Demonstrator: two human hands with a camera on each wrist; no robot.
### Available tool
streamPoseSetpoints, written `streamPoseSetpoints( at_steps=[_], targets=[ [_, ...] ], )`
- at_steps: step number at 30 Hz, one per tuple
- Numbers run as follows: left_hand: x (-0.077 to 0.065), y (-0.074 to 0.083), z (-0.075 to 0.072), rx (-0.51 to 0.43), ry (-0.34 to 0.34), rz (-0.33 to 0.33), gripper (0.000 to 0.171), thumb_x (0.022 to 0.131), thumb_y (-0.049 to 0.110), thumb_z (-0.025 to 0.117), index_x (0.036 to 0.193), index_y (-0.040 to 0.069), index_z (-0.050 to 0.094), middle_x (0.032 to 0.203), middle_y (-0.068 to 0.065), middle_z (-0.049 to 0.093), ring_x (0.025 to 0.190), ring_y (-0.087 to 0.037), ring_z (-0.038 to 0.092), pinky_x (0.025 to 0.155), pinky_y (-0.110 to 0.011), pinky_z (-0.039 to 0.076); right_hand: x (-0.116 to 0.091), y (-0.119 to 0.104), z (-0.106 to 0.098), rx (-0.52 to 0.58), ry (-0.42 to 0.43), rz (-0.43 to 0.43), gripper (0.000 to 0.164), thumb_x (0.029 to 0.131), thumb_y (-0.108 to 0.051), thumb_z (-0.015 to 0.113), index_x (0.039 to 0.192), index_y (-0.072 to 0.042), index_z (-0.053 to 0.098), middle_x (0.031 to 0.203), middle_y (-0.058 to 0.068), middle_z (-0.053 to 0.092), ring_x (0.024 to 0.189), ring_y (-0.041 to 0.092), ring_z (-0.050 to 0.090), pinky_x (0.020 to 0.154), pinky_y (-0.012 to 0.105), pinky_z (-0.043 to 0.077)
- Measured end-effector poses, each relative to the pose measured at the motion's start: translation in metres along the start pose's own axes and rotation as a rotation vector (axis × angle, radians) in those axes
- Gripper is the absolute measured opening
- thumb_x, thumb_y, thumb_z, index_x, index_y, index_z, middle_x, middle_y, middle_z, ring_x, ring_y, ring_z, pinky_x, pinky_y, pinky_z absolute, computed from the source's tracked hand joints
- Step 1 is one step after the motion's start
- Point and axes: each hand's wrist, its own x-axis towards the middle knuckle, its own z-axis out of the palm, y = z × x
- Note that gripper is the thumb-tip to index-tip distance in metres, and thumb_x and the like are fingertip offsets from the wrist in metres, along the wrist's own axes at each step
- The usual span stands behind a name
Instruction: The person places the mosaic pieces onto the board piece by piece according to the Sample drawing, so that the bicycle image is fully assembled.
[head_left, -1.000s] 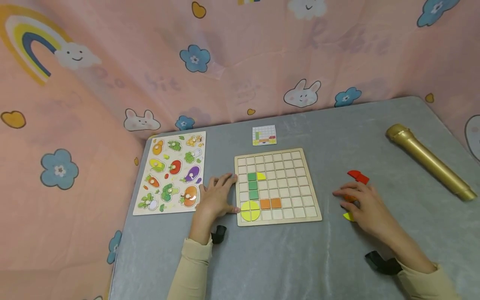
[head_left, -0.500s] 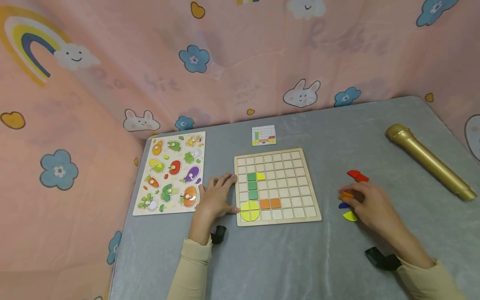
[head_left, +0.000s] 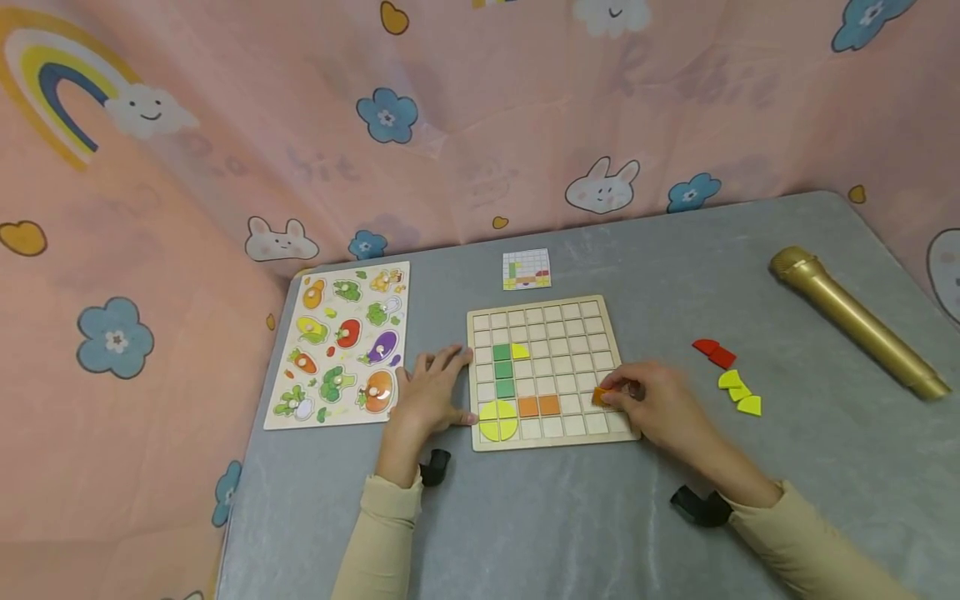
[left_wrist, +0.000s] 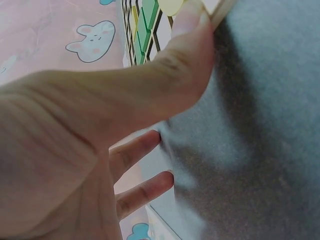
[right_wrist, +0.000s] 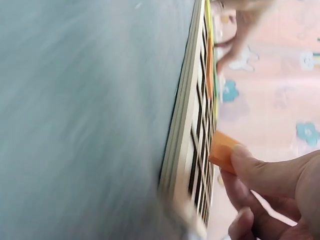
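Tile (head_left: pixel 598 397): small orange block, probably painted wood; should be light, stiff, somewhat slick, best pinched by opposite edges.
Right hand (head_left: pixel 660 404): thumb and fingers pinch the tile over the near right part of the pale wooden grid board (head_left: pixel 558 442).
Left hand (head_left: pixel 427 396): fingers spread, thumb on the board's left edge.
Desk at right (head_left: pixel 660 325): tile was pinched over here half a second ago.
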Motion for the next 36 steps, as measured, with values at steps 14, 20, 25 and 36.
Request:
streamPoseSetpoints(
  at_steps=[14, 20, 25, 36],
  targets=[
    [0.003, -0.002, 0.001, 0.000, 0.002, 0.005, 0.102, 0.077, 0.031, 0.096, 0.163, 0.022, 0.043, 0.174, -0.001, 0.033, 0.152, -0.037, 0.034, 0.121, -0.074, 0.018, 0.020, -0.014, 0.031, -0.057, -0.120, -0.101, 0.014, 0.088, -0.005, 0.084, 0.082, -0.016, 0.079, 0.089, -0.001, 0.062, 0.091, 0.022, 0.052, 0.078, 0.039, 0.047],
    [0.002, -0.001, 0.001, -0.005, 0.003, 0.010, 0.102, 0.077, 0.031, 0.096, 0.164, 0.023, 0.043, 0.174, -0.001, 0.033, 0.152, -0.037, 0.034, 0.120, -0.073, 0.019, 0.014, -0.012, 0.030, -0.081, -0.078, -0.108, 0.020, 0.087, -0.006, 0.086, 0.075, -0.017, 0.074, 0.093, 0.002, 0.059, 0.097, 0.027, 0.053, 0.079, 0.041, 0.050],
    [0.003, -0.001, 0.002, -0.013, 0.003, 0.013, 0.102, 0.077, 0.031, 0.096, 0.164, 0.023, 0.042, 0.174, 0.000, 0.032, 0.152, -0.037, 0.033, 0.120, -0.072, 0.020, 0.001, -0.004, 0.014, -0.098, -0.101, -0.021, 0.017, 0.089, -0.009, 0.084, 0.081, -0.016, 0.071, 0.100, 0.007, 0.060, 0.099, 0.027, 0.051, 0.075, 0.039, 0.048],
    [0.002, -0.002, 0.001, -0.018, 0.003, 0.010, 0.102, 0.078, 0.031, 0.095, 0.164, 0.023, 0.042, 0.175, -0.001, 0.031, 0.154, -0.037, 0.032, 0.121, -0.073, 0.017, -0.026, 0.028, -0.024, -0.195, -0.117, 0.038, 0.025, 0.087, -0.014, 0.087, 0.104, -0.005, 0.070, 0.113, 0.020, 0.062, 0.108, 0.041, 0.049, 0.090, 0.055, 0.045]
  ],
)
